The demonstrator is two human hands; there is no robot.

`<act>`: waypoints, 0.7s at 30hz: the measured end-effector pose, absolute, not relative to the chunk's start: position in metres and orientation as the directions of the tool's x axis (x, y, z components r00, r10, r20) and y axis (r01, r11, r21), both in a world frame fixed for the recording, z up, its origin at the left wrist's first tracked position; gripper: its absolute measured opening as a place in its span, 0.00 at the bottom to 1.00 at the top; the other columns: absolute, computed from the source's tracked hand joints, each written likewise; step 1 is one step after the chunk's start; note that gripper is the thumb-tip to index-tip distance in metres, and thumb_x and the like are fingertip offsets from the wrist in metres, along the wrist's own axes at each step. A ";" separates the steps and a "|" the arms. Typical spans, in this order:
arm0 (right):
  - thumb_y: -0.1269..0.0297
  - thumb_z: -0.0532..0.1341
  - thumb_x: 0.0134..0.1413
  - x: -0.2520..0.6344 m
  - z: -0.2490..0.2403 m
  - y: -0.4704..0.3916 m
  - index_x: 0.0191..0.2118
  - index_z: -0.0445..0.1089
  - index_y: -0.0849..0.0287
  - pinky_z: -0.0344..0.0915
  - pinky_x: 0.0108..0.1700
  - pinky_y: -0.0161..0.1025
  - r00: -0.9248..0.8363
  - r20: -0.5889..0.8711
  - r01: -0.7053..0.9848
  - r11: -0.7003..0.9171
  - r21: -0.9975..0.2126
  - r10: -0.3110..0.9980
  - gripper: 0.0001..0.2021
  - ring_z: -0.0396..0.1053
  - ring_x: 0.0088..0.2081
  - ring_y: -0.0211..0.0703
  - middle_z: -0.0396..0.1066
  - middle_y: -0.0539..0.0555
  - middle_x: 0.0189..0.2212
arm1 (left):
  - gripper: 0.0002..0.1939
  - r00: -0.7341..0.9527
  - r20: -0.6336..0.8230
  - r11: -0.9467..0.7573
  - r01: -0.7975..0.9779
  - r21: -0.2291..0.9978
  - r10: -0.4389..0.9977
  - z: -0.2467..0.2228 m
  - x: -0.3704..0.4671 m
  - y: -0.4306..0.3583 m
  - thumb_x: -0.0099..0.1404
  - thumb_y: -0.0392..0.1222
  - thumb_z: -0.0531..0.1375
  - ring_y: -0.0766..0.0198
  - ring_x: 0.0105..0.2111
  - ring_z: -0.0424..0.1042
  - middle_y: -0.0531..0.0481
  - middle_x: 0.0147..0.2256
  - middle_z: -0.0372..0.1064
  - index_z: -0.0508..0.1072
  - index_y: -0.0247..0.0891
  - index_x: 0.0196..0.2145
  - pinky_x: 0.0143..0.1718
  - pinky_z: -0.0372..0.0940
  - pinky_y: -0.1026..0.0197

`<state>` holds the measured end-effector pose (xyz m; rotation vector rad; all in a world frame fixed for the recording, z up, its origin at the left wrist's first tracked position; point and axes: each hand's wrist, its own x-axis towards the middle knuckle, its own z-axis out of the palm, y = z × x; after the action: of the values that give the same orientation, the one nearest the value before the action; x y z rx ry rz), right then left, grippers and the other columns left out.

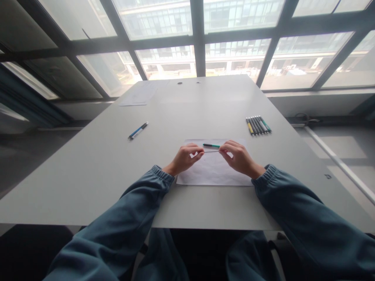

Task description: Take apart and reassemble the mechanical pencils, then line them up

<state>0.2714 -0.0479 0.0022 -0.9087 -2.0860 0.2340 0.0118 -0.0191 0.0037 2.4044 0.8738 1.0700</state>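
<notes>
Between my two hands stretches a thin dark rod, by its look a pen refill (211, 152), held level above the white paper (216, 171). My left hand (187, 155) pinches its left end between thumb and fingertips. At the other end, my right hand (236, 156) grips it the same way. The tips of the refill are hidden in my fingers. Just beyond it, a black and green pen barrel (211, 146) lies crosswise on the paper, its right end close to my right fingers.
Several pens (258, 125) lie in a row on the white table (193, 113), to the right. Two pens (138, 131), one blue, lie together at the left. Another sheet (139, 95) is at the far left, and a small dark disc (179, 83) sits near the windows.
</notes>
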 end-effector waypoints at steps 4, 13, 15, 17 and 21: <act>0.69 0.57 0.67 0.272 0.003 -0.048 0.35 0.71 0.56 0.65 0.40 0.42 -0.371 0.616 0.534 0.703 -0.470 0.695 0.09 0.68 0.34 0.45 0.72 0.54 0.31 | 0.08 0.473 0.539 -0.714 0.396 0.577 0.698 0.001 0.011 -0.017 0.69 0.44 0.63 0.65 0.31 0.71 0.47 0.34 0.78 0.81 0.38 0.39 0.36 0.69 0.62; 0.66 0.56 0.68 0.271 0.000 -0.048 0.34 0.72 0.55 0.66 0.40 0.42 -0.368 0.592 0.549 0.681 -0.484 0.717 0.10 0.69 0.35 0.44 0.72 0.54 0.31 | 0.05 0.435 0.589 -0.732 0.405 0.548 0.681 0.002 0.012 -0.016 0.67 0.42 0.65 0.63 0.33 0.73 0.49 0.31 0.78 0.81 0.40 0.36 0.38 0.70 0.59; 0.64 0.56 0.68 0.271 0.000 -0.047 0.36 0.73 0.55 0.67 0.41 0.42 -0.376 0.589 0.543 0.685 -0.486 0.715 0.10 0.69 0.35 0.45 0.73 0.54 0.32 | 0.05 0.434 0.596 -0.737 0.418 0.531 0.676 0.004 0.013 -0.016 0.67 0.41 0.64 0.63 0.33 0.73 0.49 0.31 0.78 0.80 0.40 0.35 0.40 0.70 0.59; 0.63 0.55 0.69 0.271 -0.001 -0.046 0.42 0.74 0.55 0.68 0.43 0.44 -0.334 0.609 0.550 0.673 -0.495 0.720 0.10 0.70 0.38 0.47 0.74 0.56 0.35 | 0.06 0.422 0.600 -0.732 0.430 0.528 0.680 0.005 0.013 -0.016 0.67 0.41 0.64 0.63 0.32 0.72 0.50 0.30 0.77 0.80 0.40 0.34 0.40 0.70 0.58; 0.65 0.49 0.71 0.274 -0.005 -0.041 0.57 0.69 0.58 0.68 0.48 0.49 -0.123 0.656 0.630 0.569 -0.528 0.745 0.17 0.70 0.43 0.51 0.74 0.59 0.39 | 0.06 0.344 0.616 -0.699 0.461 0.546 0.708 0.006 0.011 -0.015 0.68 0.42 0.63 0.63 0.31 0.72 0.50 0.30 0.77 0.79 0.39 0.33 0.39 0.70 0.59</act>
<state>0.2744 -0.0406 -0.0049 -1.1248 -1.8251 0.1475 0.0109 -0.0153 0.0058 2.3350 1.0463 1.2829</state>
